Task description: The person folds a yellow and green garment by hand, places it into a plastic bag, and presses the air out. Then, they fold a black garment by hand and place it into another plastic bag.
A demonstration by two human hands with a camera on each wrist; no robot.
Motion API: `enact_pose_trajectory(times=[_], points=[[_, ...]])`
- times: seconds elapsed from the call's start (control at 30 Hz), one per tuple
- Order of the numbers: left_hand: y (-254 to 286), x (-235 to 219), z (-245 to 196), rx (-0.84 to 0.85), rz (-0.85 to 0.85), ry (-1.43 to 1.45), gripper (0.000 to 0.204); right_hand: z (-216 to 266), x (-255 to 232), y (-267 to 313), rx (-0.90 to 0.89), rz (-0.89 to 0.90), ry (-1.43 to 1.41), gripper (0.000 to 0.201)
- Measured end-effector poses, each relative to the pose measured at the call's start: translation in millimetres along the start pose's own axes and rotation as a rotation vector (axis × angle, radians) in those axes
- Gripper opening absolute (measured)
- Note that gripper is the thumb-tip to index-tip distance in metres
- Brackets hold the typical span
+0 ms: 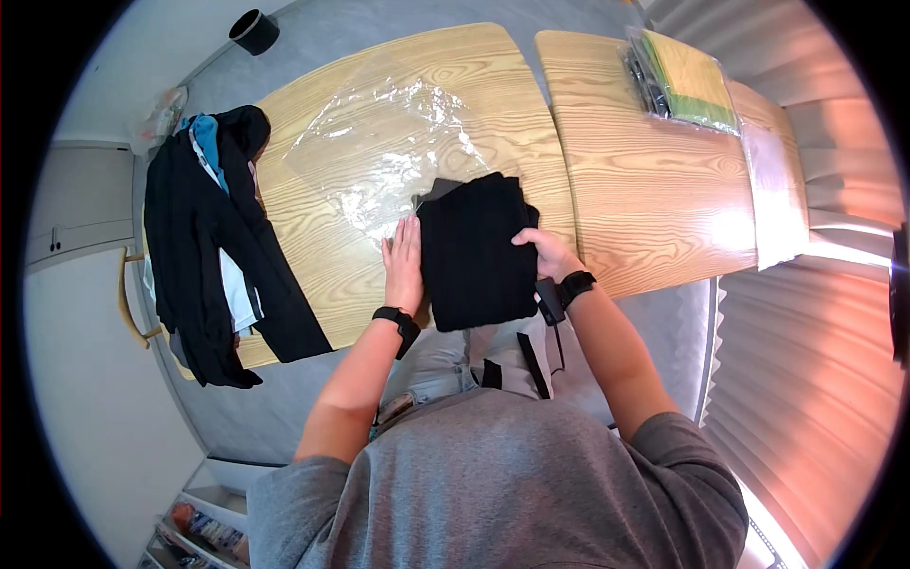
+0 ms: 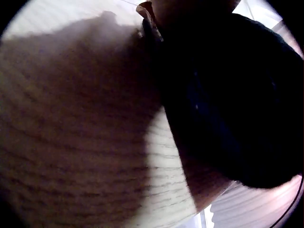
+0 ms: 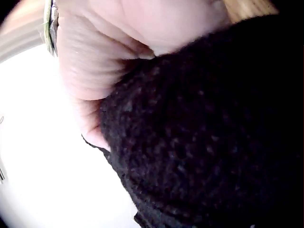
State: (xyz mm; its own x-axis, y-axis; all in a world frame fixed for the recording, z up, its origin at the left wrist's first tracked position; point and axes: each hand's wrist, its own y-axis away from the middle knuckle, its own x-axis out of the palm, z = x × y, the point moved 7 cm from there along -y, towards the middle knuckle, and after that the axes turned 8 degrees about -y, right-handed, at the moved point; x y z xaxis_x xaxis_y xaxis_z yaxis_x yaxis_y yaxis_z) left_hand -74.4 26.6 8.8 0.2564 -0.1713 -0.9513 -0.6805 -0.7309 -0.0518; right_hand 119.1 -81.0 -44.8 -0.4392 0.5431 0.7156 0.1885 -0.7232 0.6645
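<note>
A folded black garment (image 1: 479, 256) of soft, knit-looking fabric lies at the near edge of the wooden table, with a grey patch showing at its far left corner. My left hand (image 1: 405, 266) lies along its left side, fingers straight and together. At the right side my right hand (image 1: 548, 254) grips the fold, thumb on top and the other fingers underneath. The right wrist view shows the palm (image 3: 104, 57) wrapped against the edge of the dark fabric (image 3: 190, 133). In the left wrist view the dark garment (image 2: 232, 109) fills the right part, with the fingers mostly hidden.
A flat clear plastic bag (image 1: 379, 152) lies just beyond the garment. Dark, blue and white clothes (image 1: 213, 228) hang over the table's left end. On the second table are a bagged yellow-green item (image 1: 692, 81) and a clear sheet (image 1: 773, 194). A gap separates the tables.
</note>
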Motion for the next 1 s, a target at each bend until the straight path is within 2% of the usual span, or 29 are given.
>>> enact_pose_trajectory(times=[0.2, 0.27, 0.3, 0.4, 0.47, 0.67, 0.73, 0.8, 0.87, 0.9, 1.0], points=[[3.5, -7.1, -4.7, 0.033, -0.011, -0.006, 0.067, 13.5, 4.8, -5.8, -0.060, -0.023, -0.058, 0.045], [4.6, -6.4, -6.7, 0.055, -0.014, -0.010, 0.068, 21.0, 9.5, -4.8, -0.196, -0.028, -0.022, 0.045], [5.5, -5.1, -6.1, 0.060, -0.011, 0.000, 0.069, 22.3, 9.7, -5.9, -0.195, -0.029, -0.018, 0.045], [4.8, -6.3, -4.0, 0.051, 0.034, -0.031, 0.074, 26.2, 2.8, -13.2, -0.256, -0.080, -0.153, 0.044], [3.6, -6.1, -2.0, 0.043, 0.079, -0.070, 0.077, 29.5, 1.5, -11.2, -0.384, -0.089, -0.238, 0.046], [-0.7, -19.8, -13.1, 0.084, 0.000, -0.010, 0.072, 25.9, 7.4, -10.1, -0.466, -0.128, -0.347, 0.042], [-0.2, -20.1, -22.4, 0.164, -0.046, -0.078, 0.069, 20.4, 15.5, -10.4, -0.459, -0.143, -0.405, 0.041], [-1.7, -18.1, -24.4, 0.174, -0.059, -0.115, 0.067, 9.6, 23.7, -15.8, -0.455, -0.159, -0.462, 0.039], [-3.4, -19.5, -25.6, 0.196, -0.088, -0.062, 0.067, -2.6, 36.3, -24.1, -0.514, -0.091, -0.542, 0.038], [-4.5, -19.5, -23.6, 0.196, -0.107, -0.032, 0.070, -9.1, 46.5, -23.9, -0.479, -0.021, -0.560, 0.034], [-0.5, -21.3, -13.4, 0.175, -0.045, -0.123, 0.073, -9.5, 38.5, -28.9, -0.639, -0.211, -0.309, 0.043]])
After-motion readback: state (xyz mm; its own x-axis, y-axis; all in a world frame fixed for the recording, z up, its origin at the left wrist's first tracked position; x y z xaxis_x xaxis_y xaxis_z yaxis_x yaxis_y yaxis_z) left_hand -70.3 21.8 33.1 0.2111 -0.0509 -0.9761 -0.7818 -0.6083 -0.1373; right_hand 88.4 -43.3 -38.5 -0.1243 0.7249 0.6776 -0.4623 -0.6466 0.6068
